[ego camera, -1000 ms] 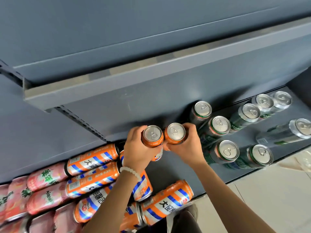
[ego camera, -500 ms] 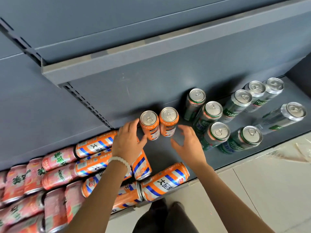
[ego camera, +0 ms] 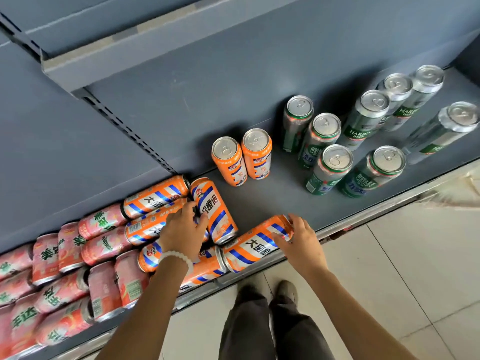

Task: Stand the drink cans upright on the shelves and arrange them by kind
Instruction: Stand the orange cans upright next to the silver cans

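Note:
Two orange cans (ego camera: pixel 226 162) (ego camera: pixel 257 155) stand upright side by side at the back of the grey shelf (ego camera: pixel 262 203). Several more orange cans (ego camera: pixel 153 197) lie in a heap at the front left. My left hand (ego camera: pixel 181 231) reaches into that heap, with fingers and thumb closing on a slanted lying orange can (ego camera: pixel 215 213). At the shelf's front edge my right hand (ego camera: pixel 298 241) grips the end of another lying orange can (ego camera: pixel 253 246). Several green beer cans (ego camera: pixel 324 137) stand upright to the right.
Several pink cans (ego camera: pixel 65 255) lie stacked at the far left of the shelf. An upper shelf's edge (ego camera: pixel 155 40) overhangs at the top. The slotted upright (ego camera: pixel 130 131) runs down the back panel. Pale floor tiles (ego camera: pixel 402 268) and my shoes (ego camera: pixel 285 289) are below.
Both hands let go of the two upright orange cans and dropped toward the front of the shelf. They now close on two lying orange cans. The view tilted downward.

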